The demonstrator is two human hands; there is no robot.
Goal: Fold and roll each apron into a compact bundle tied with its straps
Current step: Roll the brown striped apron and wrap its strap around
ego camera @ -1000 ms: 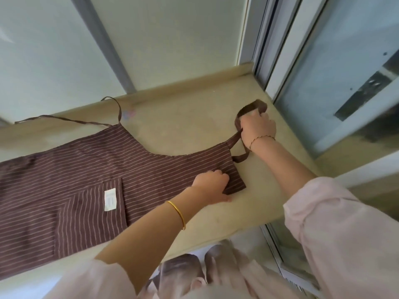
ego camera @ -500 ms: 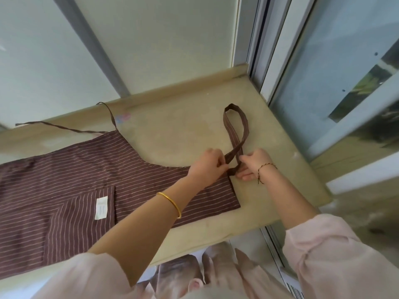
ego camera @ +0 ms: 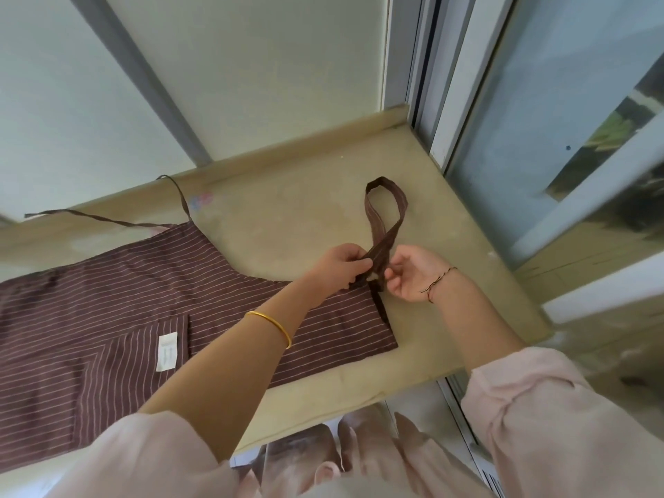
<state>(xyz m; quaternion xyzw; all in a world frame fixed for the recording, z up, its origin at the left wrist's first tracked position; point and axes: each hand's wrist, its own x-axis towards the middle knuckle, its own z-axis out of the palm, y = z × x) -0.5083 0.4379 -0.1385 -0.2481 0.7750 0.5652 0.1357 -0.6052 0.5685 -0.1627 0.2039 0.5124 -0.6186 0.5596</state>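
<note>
Where the apron (ego camera: 143,300) lies on the ledge (ego camera: 287,217), a window (ego camera: 539,113) stands beside.

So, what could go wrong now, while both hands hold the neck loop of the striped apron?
1. The neck loop crosses over itself just above where the left hand and right hand pinch it; folded in like that, it may leave a lump in the roll.
2. The thin waist strap trails away along the back of the ledge; it could get rolled inside, leaving little to tie with.
</note>
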